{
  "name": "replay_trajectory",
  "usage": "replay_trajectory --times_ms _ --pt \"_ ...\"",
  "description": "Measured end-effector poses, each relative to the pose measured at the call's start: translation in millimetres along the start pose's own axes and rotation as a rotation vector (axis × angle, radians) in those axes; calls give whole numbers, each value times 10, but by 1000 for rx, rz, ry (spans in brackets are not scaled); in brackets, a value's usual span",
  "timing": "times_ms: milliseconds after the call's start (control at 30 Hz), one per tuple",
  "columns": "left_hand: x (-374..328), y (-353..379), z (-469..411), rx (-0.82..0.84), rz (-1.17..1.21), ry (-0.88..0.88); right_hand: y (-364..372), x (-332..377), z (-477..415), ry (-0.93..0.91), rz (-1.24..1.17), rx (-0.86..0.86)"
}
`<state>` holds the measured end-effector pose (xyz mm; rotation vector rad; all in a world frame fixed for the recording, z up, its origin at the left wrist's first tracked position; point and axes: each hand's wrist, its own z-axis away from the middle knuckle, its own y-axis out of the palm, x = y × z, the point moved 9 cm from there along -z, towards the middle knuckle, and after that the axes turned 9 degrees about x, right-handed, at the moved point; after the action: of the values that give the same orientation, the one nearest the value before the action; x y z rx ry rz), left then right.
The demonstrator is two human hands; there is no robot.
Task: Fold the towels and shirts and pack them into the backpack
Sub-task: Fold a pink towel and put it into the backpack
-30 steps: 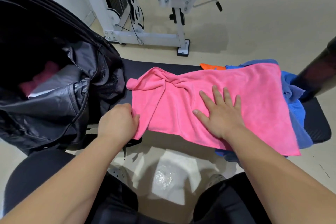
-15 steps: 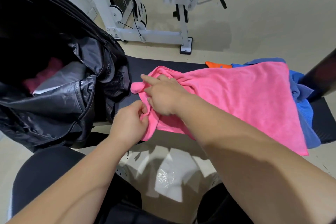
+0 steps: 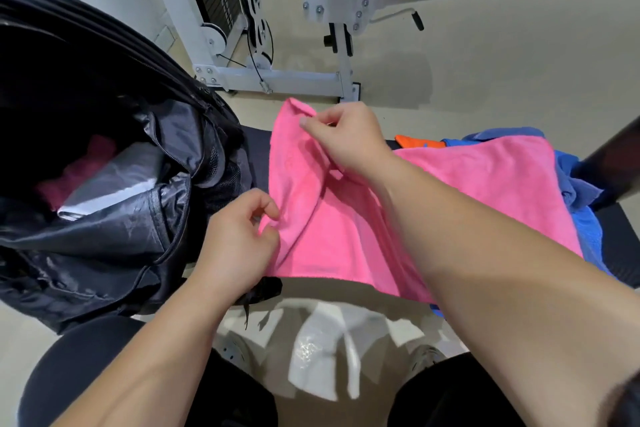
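A second ago our right hand (image 3: pixel 343 139) was lying flat on the middle of the pink towel (image 3: pixel 433 204). It has since crossed to the crumpled left end, and now it pinches the far left corner between thumb and forefinger and holds it raised off the bench (image 3: pixel 621 236). Our left hand (image 3: pixel 239 236) has not let go: it still pinches the near left corner, fingers curled on the cloth. The left edge, bunched before, now runs drawn out between our two hands.

The rest of the towel still lies spread to the right over the blue cloths (image 3: pixel 587 239), with an orange piece (image 3: pixel 412 141) showing at the far edge. The backpack (image 3: pixel 114 243) stands open just left of the towel, with something pink and something pale already inside.

We judge that the tangle is cleared and the edge is squared, so the first fold, left end carried over to the right, can begin. Nothing of this towel is folded yet.
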<state>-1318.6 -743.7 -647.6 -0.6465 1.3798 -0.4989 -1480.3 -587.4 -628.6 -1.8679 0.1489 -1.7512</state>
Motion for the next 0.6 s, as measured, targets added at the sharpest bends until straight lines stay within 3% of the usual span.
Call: replay_trajectory --times_ms 67,200,267,367,433,600 --pt "-109 -176 -38 -13 -60 27 -166 -39 -151 65 -120 -73" --pt "-294 -477 -28 -26 -223 98 -224 65 -431 71 -64 -97" --pt "-332 -573 14 -28 -274 109 -127 86 -505 99 -74 -37" --pt "-354 -610 85 -15 -369 111 230 137 -545 150 -247 200" --pt "-346 -611 111 -1 -408 92 460 284 -560 92 -311 302" --pt "-376 -419 129 141 -387 124 763 317 -502 58 -442 314"
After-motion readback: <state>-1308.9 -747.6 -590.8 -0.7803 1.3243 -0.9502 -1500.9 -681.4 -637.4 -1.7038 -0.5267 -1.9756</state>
